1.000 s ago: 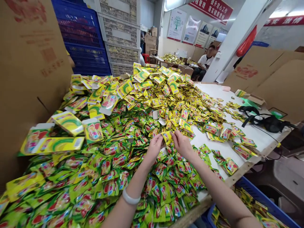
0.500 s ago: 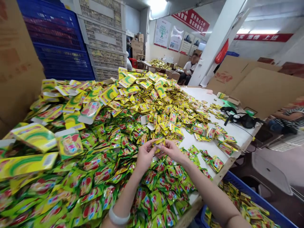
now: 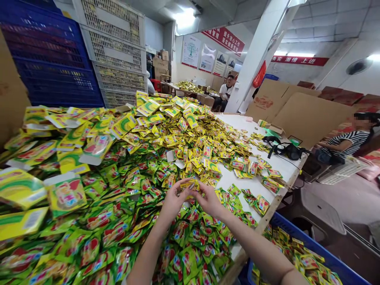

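Head view shows the left hand (image 3: 172, 202) and right hand (image 3: 210, 201) still pinching one yellow sachet (image 3: 190, 184), now drawn nearer over the sachet pile (image 3: 124, 186) on the desk (image 3: 285, 168).

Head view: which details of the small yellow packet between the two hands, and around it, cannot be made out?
- Yellow packet: print too small and blurred; fingers of the left hand and right hand cover its ends.
- Table under the packet heap: hidden by packets.
- Blue crate: cut off by the bottom edge.
- Red banner: characters too small.
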`<state>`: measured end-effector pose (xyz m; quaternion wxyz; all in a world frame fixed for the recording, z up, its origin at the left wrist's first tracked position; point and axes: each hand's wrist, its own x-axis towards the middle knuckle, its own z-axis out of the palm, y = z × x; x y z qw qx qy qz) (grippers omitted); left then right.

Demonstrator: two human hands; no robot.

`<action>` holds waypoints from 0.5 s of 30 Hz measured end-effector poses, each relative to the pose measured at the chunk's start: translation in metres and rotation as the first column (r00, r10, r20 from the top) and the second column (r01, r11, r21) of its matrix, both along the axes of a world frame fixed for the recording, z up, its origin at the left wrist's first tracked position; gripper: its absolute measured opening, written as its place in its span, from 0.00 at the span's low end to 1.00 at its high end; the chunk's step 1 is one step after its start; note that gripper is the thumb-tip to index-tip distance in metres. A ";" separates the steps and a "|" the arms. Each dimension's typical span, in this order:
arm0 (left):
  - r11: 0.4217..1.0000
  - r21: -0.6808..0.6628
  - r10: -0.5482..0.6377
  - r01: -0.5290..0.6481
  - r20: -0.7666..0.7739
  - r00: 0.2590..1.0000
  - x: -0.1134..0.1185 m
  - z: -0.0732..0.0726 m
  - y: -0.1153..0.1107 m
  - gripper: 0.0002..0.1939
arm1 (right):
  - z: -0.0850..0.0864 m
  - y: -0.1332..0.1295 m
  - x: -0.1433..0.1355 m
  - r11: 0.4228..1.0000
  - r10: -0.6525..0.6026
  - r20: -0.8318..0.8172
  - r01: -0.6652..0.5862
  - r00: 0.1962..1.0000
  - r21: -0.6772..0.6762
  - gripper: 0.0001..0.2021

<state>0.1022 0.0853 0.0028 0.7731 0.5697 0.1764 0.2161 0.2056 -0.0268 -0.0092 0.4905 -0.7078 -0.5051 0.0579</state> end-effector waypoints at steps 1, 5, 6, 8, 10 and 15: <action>1.000 -0.002 -0.026 0.026 0.008 1.000 0.000 0.000 0.000 0.33 | 0.000 0.000 0.000 1.000 -0.001 0.004 0.001 1.000 0.009 0.09; 0.999 0.015 -0.037 0.037 0.026 0.999 0.002 -0.001 0.001 0.31 | -0.002 0.000 0.001 1.000 -0.017 0.036 0.016 0.999 0.022 0.09; 0.999 0.014 -0.036 0.035 0.027 0.999 0.003 -0.001 0.001 0.31 | -0.003 0.000 0.001 1.000 -0.021 0.047 0.020 0.999 0.017 0.09; 0.999 0.008 -0.042 0.042 0.030 0.999 0.003 -0.003 0.001 0.31 | -0.005 -0.001 0.001 1.000 -0.026 0.062 0.026 0.998 0.004 0.08; 0.999 0.005 -0.044 0.044 0.021 0.999 0.004 -0.005 0.002 0.31 | -0.006 -0.002 0.001 0.999 -0.031 0.073 0.032 0.997 -0.014 0.08; 0.999 0.010 -0.041 0.041 -0.016 0.999 0.004 -0.011 0.003 0.34 | -0.008 -0.003 0.001 0.999 -0.018 0.072 0.021 0.997 -0.045 0.07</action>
